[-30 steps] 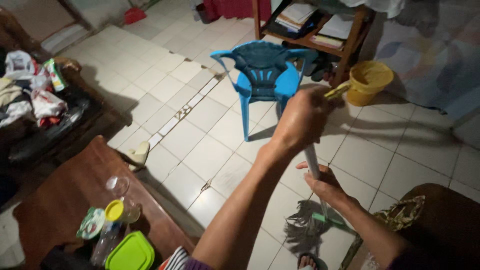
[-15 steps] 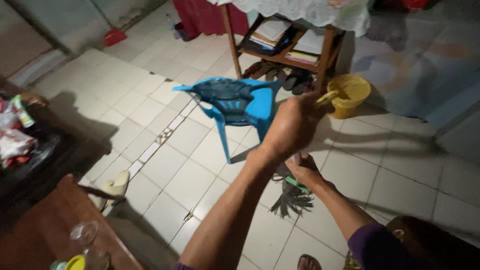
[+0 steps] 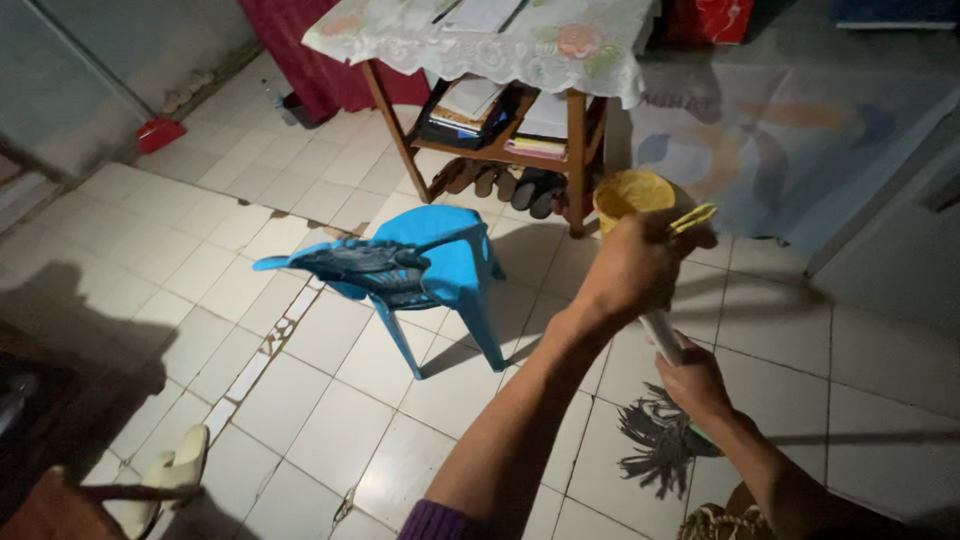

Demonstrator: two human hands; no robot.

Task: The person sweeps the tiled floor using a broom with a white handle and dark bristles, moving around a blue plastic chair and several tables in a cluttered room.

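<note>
My left hand (image 3: 632, 268) grips the top of a mop handle (image 3: 660, 332), whose yellow-green end (image 3: 692, 218) sticks out past my fingers. Lower down the white shaft, my right hand (image 3: 692, 382) is closed around the same handle. The grey stringy mop head (image 3: 652, 440) rests on the pale floor tiles just below my right hand. A blue plastic chair (image 3: 420, 270) stands tilted to the left of my arms, apart from the mop.
A yellow bucket (image 3: 630, 195) sits behind my left hand beside a wooden table (image 3: 480, 30) with a lace cloth, books and shoes on its shelves. A red dustpan (image 3: 158, 133) lies far left. A pale slipper (image 3: 172, 470) lies at bottom left.
The view has swung right and up; the cluttered table at left has left the frame. Both hands stay on the mop handle, and the mop head has shifted rightward across the tiles.
</note>
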